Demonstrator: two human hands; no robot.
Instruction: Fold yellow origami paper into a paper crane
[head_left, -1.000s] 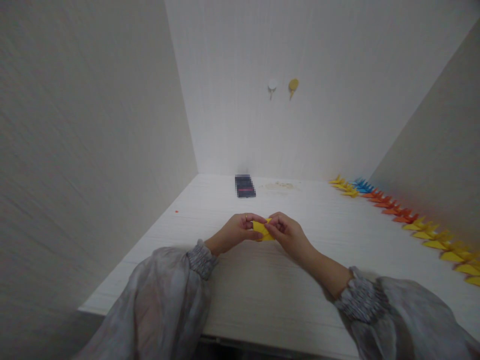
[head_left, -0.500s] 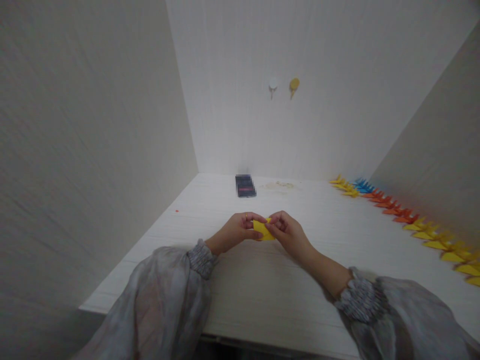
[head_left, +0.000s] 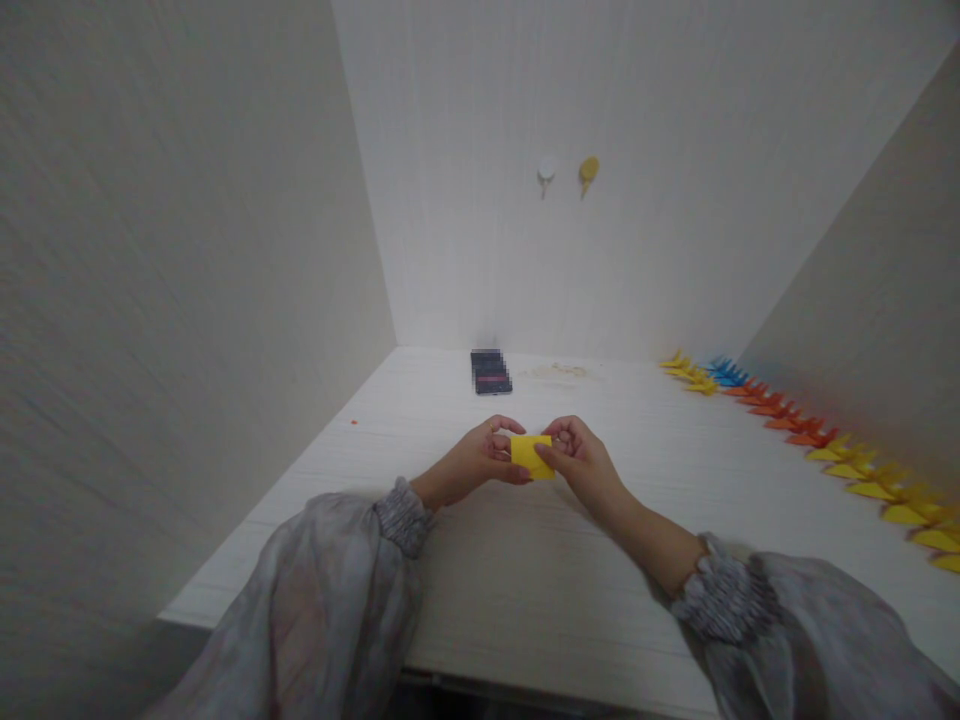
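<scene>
A small folded yellow paper [head_left: 532, 455] is held just above the white table [head_left: 480, 580], between both hands. My left hand [head_left: 480, 458] pinches its left edge, with a ring on one finger. My right hand [head_left: 581, 460] pinches its right edge, fingers curled. The paper's flat face is turned toward me. Both arms wear loose grey sleeves.
A row of folded paper shapes [head_left: 825, 440] in yellow, blue and orange runs along the table's right side by the wall. A dark blurred object [head_left: 490, 371] lies at the back. Two hooks [head_left: 568, 172] are fixed to the back wall. Walls close in left, back and right.
The yellow paper has been turned and lifted slightly, so its flat rectangular face now shows. Both hands rose a little with it.
</scene>
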